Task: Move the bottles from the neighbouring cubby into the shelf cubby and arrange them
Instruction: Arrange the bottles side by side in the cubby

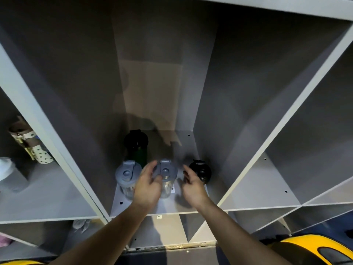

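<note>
Several bottles stand in the middle cubby point(145, 207). A clear bottle with a grey lid point(125, 174) is at the front left. A second clear bottle with a grey lid point(166, 170) stands in the front middle. A black bottle point(200, 170) is at the front right, and a dark green bottle with a black cap point(136, 144) stands behind the left one. My left hand point(148, 185) reaches in beside the middle bottle, fingers spread around its left side. My right hand point(193, 185) hovers between the middle and black bottles, fingers apart, holding nothing.
The left cubby point(47, 197) holds a polka-dot bottle point(41, 153) with a strap and a pale object at its left edge. The right cubby point(267, 188) shows a bare floor. Upright dividers flank the middle cubby. Yellow objects lie on the floor below.
</note>
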